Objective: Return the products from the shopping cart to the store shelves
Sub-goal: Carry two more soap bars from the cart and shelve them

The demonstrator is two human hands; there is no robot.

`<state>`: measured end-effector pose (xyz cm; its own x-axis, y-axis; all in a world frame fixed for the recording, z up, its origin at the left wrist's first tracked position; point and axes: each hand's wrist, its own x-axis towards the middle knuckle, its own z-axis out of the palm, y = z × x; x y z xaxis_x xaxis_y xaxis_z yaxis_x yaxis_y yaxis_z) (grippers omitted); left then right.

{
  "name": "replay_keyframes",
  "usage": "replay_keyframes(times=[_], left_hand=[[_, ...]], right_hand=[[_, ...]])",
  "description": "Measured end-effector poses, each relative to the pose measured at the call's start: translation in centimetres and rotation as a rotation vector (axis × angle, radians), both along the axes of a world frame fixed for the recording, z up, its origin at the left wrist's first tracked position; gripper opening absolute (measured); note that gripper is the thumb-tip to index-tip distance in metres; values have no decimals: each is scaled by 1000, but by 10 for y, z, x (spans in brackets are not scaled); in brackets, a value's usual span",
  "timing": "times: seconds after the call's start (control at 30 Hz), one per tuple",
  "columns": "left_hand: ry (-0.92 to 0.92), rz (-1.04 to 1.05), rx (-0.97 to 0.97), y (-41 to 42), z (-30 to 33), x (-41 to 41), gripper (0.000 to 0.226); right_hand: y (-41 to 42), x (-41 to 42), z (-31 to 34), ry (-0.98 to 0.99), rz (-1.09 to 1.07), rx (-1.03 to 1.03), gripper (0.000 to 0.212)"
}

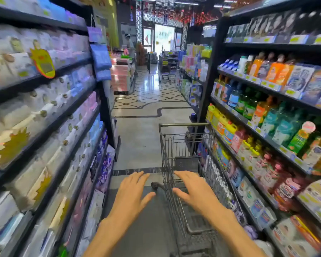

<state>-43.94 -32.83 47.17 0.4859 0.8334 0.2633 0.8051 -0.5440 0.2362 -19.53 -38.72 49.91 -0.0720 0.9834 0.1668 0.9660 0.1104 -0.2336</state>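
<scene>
The grey wire-mesh shopping cart (185, 164) stands beside the right-hand shelves of bottles (267, 127). Left hand (132, 191) and right hand (191, 190) hover over it, fingers spread, grasping nothing. The rigid cart probably rolls easily; hold its near handle (157, 185).

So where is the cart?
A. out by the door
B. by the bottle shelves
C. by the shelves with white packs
B: the cart stands close against the bottle shelves on the right; both hands are open, holding nothing.
</scene>
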Motion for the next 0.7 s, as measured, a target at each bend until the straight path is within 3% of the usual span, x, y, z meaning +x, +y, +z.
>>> replay_keyframes(times=[0.4,0.7], left_hand=[[128,-430,-34,255,-28,183,74],[273,-691,-188,382,-64,331,67]], right_hand=[[181,145,-36,125,-412,-59,64],[257,244,-74,274,-713,-183,65]])
